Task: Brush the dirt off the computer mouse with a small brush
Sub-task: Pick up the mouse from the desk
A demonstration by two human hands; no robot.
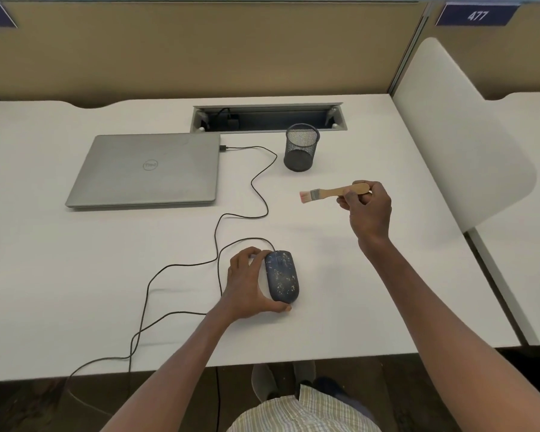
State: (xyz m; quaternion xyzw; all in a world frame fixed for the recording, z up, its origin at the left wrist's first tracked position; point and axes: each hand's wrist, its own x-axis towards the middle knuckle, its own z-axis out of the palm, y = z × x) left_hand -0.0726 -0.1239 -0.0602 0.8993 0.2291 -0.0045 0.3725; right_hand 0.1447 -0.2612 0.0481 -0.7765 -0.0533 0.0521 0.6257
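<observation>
A dark wired computer mouse (282,275), speckled with pale dirt, lies on the white desk (75,275) near the front. My left hand (247,285) grips it from its left side, thumb at its near end. My right hand (368,210) is raised to the right and farther back, pinching the wooden handle of a small brush (328,192). The brush lies level in the air, pinkish bristles pointing left, well apart from the mouse.
A closed silver laptop (150,169) lies at the back left, and the mouse's black cable (256,182) loops from it across the desk. A black mesh pen cup (301,148) stands behind the brush. A cable tray (267,118) is sunk into the desk's back; a white divider (449,135) rises on the right.
</observation>
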